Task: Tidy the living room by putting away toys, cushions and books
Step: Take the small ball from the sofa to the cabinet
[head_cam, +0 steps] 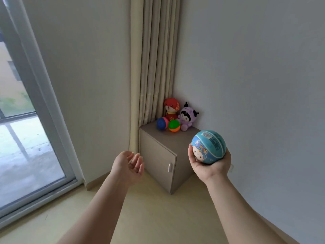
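Our right hand (210, 167), fingers curled round the blue ball (209, 147); our left hand (128, 164) empty, fingers loosely apart.

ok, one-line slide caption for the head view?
Tidying toys: right hand holds a blue ball before a corner cabinet bearing plush toys; left hand open.

Bare forearms (105, 205), bare L hand (129, 165) & R hand (210, 167).

The cabinet (156, 161) carries on top a red plush (171, 110), purple plush (186, 118), blue ball (161, 124) and green ball (174, 125).
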